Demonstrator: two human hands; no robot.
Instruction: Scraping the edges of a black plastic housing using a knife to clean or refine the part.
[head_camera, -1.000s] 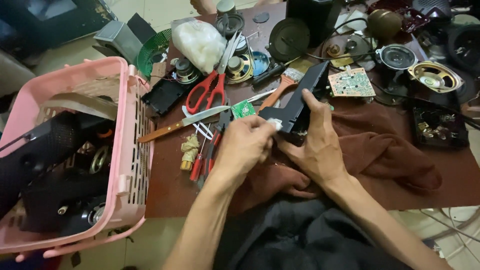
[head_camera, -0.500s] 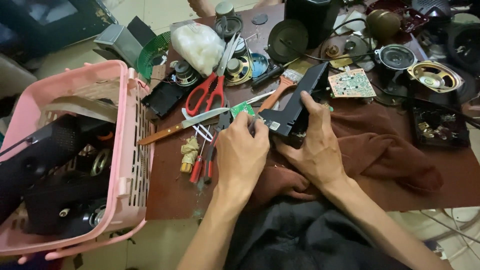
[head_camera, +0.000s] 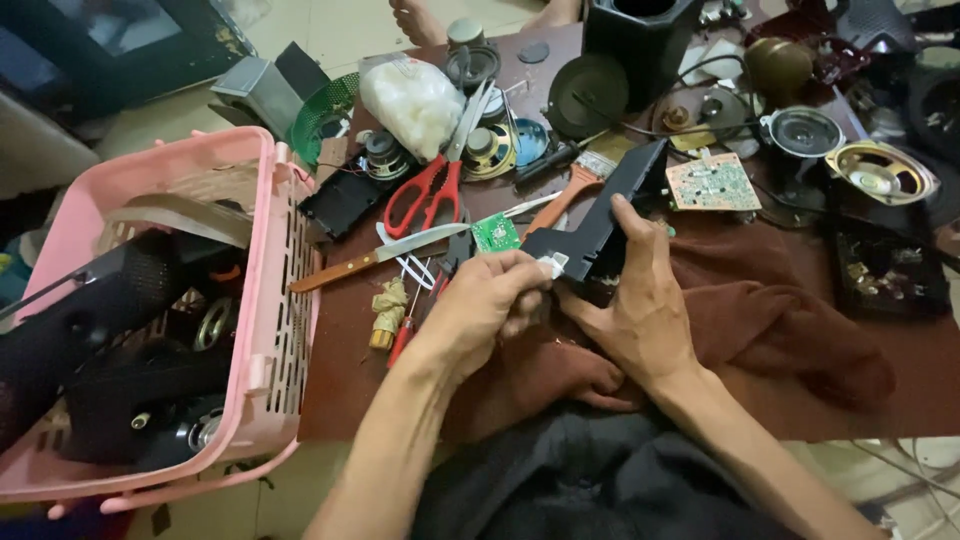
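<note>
A cluttered brown counter (head_camera: 350, 330) is seen from above, strewn with speaker parts and tools. Near its centre a long black plastic housing (head_camera: 610, 215) is held, its long axis running from 7 o'clock up to 1 o'clock. The right hand (head_camera: 640, 310) is wrapped against its lower right side, thumb pressed on top. The left hand (head_camera: 490, 300), at 9 o'clock from the housing, has its grip pinched on a small white piece (head_camera: 552, 264) at the housing's lower end. Red-handled scissors (head_camera: 430, 185) and a knife (head_camera: 375, 257) lie close at 10 o'clock; a pink basket (head_camera: 270, 300) crowds the counter's left edge. A brown cloth (head_camera: 780, 320) lies at 4 o'clock.
</note>
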